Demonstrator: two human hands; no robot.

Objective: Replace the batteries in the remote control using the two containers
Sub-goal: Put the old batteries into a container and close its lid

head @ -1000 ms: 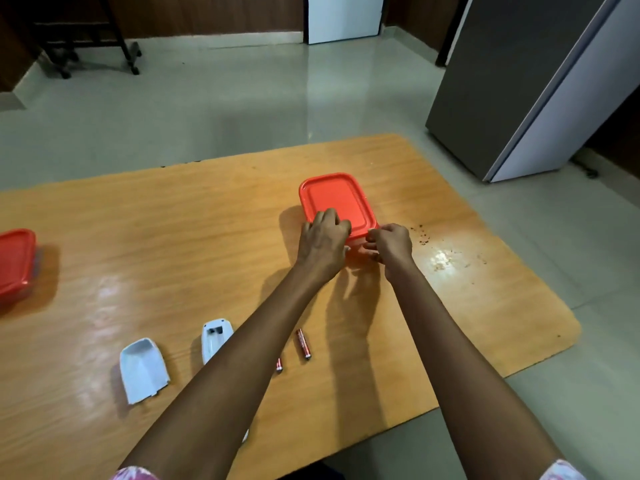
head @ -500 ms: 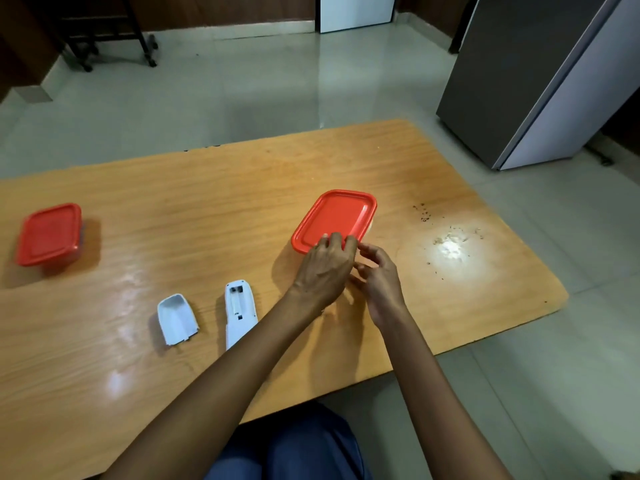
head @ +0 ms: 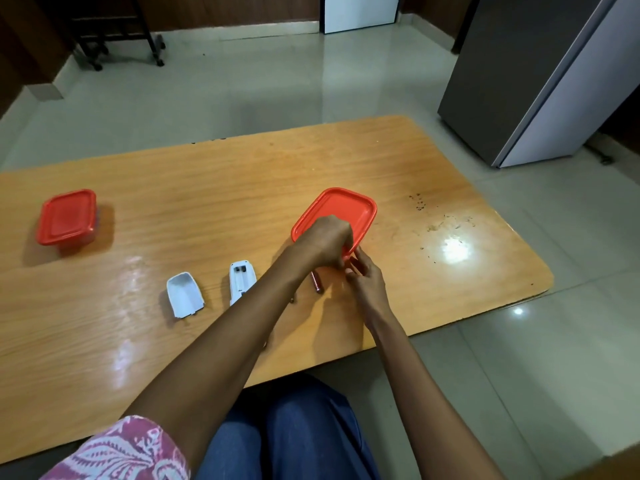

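Observation:
A red-lidded container (head: pixel 341 209) sits right of the table's middle. My left hand (head: pixel 325 241) lies over its near edge, fingers curled on the lid's rim. My right hand (head: pixel 367 277) is just below that corner, fingertips at the rim beside the left hand. A second red-lidded container (head: pixel 67 216) stands shut at the far left. The white remote (head: pixel 241 280) lies face down with its battery bay open and empty. Its white cover (head: pixel 184 294) lies to the left. One battery (head: pixel 317 284) lies beside my left wrist; another battery (head: pixel 293 299) peeks from under my forearm.
The wooden table (head: pixel 207 202) has crumbs and a glare spot (head: pixel 453 251) at its right end. A grey cabinet (head: pixel 540 74) stands on the floor beyond the right end. A wheeled rack (head: pixel 114 36) is at the far left. My blue-clad lap (head: pixel 294 434) is below the table's near edge.
The view has tilted down and shifted left, bringing the left container fully in. The near container has turned diagonal and sits closer. Both hands stay at its near rim.

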